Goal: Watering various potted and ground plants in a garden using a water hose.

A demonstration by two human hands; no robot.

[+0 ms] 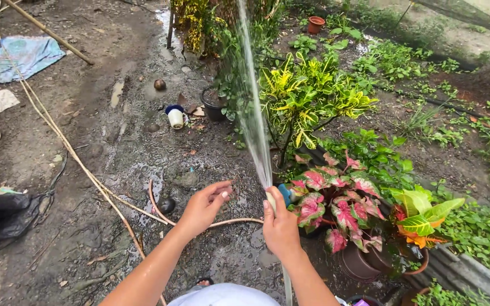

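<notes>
FREE: wet bare ground left of and ahead of left hand | BLOCKED RIGHT: pink-leaved potted plant just beside right hand, yellow-green croton beyond | LOW OBSTACLES: hose crossing ground, small cup, black pot | AHEAD: water jet above right hand

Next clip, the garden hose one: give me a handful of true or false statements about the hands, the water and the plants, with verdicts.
1. The right hand grips the hose end. True.
2. The left hand also holds the hose. False: it is open, its fingers spread, apart from the hose.
3. The water jet shoots away from the person, over the plants. True.
4. The pink-leaved plant lies left of the hands. False: it stands in a pot to their right.
5. A white cup lies on the wet ground. True.
</notes>
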